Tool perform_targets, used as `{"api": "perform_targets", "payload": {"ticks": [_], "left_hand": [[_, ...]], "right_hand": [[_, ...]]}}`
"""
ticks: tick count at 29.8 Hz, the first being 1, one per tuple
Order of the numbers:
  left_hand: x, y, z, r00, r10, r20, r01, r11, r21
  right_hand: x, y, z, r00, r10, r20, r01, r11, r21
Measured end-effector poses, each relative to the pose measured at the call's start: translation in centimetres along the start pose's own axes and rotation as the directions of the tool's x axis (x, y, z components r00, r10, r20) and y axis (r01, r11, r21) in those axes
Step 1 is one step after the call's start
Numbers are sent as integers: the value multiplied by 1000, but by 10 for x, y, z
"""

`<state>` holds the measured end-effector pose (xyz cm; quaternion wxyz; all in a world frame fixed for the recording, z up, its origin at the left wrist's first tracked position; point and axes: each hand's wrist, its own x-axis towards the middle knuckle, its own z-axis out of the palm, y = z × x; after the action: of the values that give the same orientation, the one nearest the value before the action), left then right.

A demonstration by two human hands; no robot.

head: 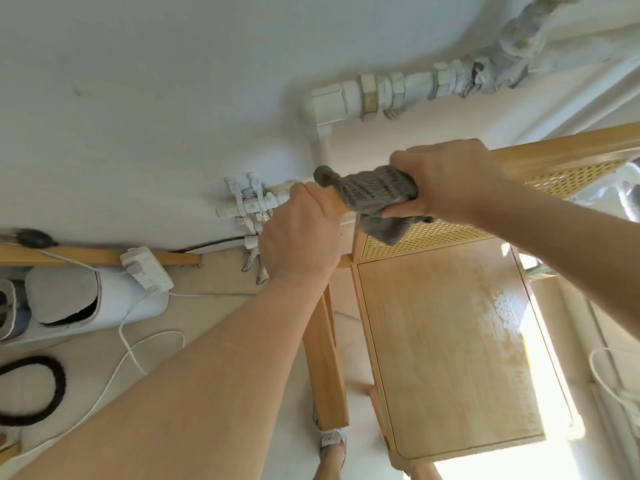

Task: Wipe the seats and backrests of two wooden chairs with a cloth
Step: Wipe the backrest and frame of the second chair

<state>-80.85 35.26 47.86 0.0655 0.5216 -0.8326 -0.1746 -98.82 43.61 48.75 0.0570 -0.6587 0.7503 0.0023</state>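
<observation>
A light wooden chair stands below me, its flat seat lit by sun on the right side. Its backrest has a wooden top rail and a perforated panel. My left hand grips the left end of the top rail at the corner post. My right hand holds a grey cloth wrapped over the rail just right of the left hand, with part of the cloth hanging down over the panel. Only one chair is in view.
A white wall with painted pipes is right behind the chair. On the floor at left are a white appliance, a power strip with white cables, and a black loop. My foot is beside the chair leg.
</observation>
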Motion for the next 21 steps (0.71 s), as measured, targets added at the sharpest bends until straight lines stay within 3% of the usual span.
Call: {"api": "perform_targets", "payload": {"ticks": [3, 5, 7, 9, 11, 15, 21], "left_hand": [[1, 0, 0, 1000, 5, 15, -6, 1000, 20], [1, 0, -1, 999, 50, 1, -50, 998, 43], [0, 0, -1, 992, 126, -15, -126, 991, 47], [-1, 1, -2, 981, 194, -22, -192, 980, 51], [0, 1, -4, 977, 214, -14, -212, 975, 67], [1, -1, -5, 992, 126, 11, -126, 991, 50], [-1, 3, -1, 981, 192, -31, -186, 971, 148]], "right_hand": [[-34, 51, -8, 979, 199, 47, -197, 979, -48], [-37, 66, -24, 906, 356, 230, -340, 934, -107], [-28, 59, -37, 826, 422, 374, -399, 906, -140], [-12, 32, -38, 838, 355, 415, -333, 934, -126], [15, -13, -30, 904, 210, 372, -196, 978, -76], [55, -76, -12, 967, -51, 250, 55, 998, -10], [-3, 20, -12, 980, 59, 188, -58, 998, -10]]}}
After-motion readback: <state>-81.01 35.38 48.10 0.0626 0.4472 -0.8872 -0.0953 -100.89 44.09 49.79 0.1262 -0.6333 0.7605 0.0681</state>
